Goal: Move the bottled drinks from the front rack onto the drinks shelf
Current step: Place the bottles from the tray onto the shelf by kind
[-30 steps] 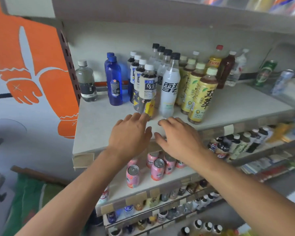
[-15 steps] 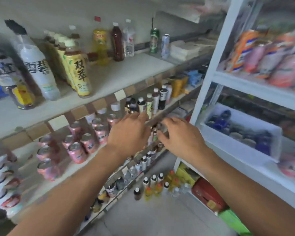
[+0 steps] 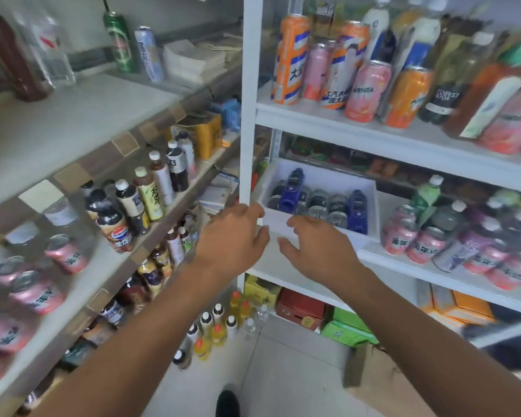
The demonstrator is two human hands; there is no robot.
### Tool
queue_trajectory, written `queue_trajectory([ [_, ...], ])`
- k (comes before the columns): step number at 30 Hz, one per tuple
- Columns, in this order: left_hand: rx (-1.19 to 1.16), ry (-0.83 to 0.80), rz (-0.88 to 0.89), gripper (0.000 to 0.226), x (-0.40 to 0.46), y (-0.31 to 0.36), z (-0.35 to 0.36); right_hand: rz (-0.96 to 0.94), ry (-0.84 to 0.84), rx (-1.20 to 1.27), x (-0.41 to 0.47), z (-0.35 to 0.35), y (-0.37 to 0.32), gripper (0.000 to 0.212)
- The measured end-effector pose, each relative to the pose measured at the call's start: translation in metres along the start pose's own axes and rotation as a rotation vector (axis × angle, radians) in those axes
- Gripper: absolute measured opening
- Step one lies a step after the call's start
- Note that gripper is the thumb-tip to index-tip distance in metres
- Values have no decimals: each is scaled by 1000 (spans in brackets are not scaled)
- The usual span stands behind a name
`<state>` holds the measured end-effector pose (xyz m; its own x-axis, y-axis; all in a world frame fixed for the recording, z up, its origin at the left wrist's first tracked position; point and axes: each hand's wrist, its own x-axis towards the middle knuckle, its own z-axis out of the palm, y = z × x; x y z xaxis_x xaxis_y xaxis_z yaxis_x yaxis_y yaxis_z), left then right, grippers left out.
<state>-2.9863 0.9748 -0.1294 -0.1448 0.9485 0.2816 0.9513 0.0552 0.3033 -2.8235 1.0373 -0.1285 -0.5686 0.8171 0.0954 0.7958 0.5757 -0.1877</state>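
A white rack (image 3: 248,115) stands ahead on the right. On its middle level a white tray (image 3: 370,188) holds several bottles lying down, among them a blue bottle (image 3: 291,188) and clear bottles (image 3: 337,210). My left hand (image 3: 232,239) and my right hand (image 3: 316,248) hover side by side just in front of the tray's near left corner, fingers loose, holding nothing. The grey drinks shelf (image 3: 73,121) runs along the left, with a dark bottle (image 3: 9,55) at its far end.
Cans and tall bottles (image 3: 361,91) crowd the rack's upper level. Pink cans (image 3: 403,239) stand right of the tray. Lower left shelves carry bottles (image 3: 151,191) and pink cans (image 3: 33,293). Several small bottles (image 3: 217,323) stand on the floor by the rack's post, beside cartons (image 3: 301,308).
My view has swung right, from the drinks shelf with its row of bottles to the white rack. Both empty hands travelled with it and now hang before the tray.
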Motion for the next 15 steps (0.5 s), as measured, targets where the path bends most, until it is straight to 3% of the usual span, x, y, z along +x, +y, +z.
queue_trajectory([
  [7, -63, -68, 3, 31, 67, -24, 36, 75, -17, -40, 63, 18, 26, 44],
  [15, -112, -141, -62, 27, 118, -41, 80, 181, -96, 75, 124, 61, 57, 42],
])
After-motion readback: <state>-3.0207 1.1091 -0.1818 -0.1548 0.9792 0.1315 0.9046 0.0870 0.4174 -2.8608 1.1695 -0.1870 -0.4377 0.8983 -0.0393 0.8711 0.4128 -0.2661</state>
